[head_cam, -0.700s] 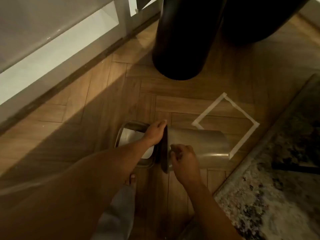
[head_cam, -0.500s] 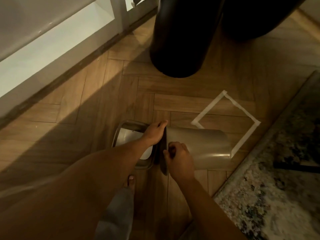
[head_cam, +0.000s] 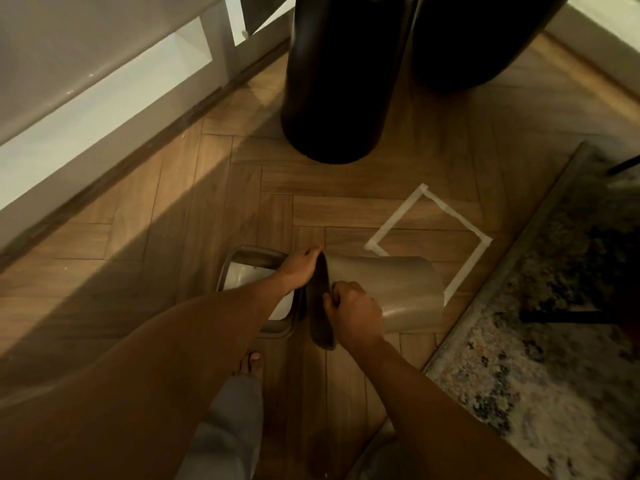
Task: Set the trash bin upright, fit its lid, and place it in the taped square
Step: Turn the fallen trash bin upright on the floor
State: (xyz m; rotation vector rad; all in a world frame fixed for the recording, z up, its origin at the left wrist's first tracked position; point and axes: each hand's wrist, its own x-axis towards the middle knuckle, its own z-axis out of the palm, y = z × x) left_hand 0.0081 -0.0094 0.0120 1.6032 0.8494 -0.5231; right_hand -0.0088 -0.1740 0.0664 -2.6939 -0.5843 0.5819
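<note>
The trash bin (head_cam: 391, 292) lies on its side on the floor (head_cam: 207, 202), its base overlapping the taped square (head_cam: 481, 237) at 2 o'clock, while left hand (head_cam: 299, 271) and right hand (head_cam: 353, 313) fingers clench its dark rim, apparently to tip it upright, lid (head_cam: 249, 271) just beside at 9 o'clock.

Floor (head_cam: 214, 216) was wood-look planks laid in herringbone, warm brown. A bright slant of light crossed it from the upper left, with shadow on either side. White cabinet or shelf unit (head_cam: 104, 84) ran along the upper left above a dark baseboard (head_cam: 114, 174). Two large dark rounded furniture legs (head_cam: 341, 81) stood at top centre, side by side. A mottled grey-and-dark rug (head_cam: 540, 344) covered the right side, its edge running diagonally.
</note>
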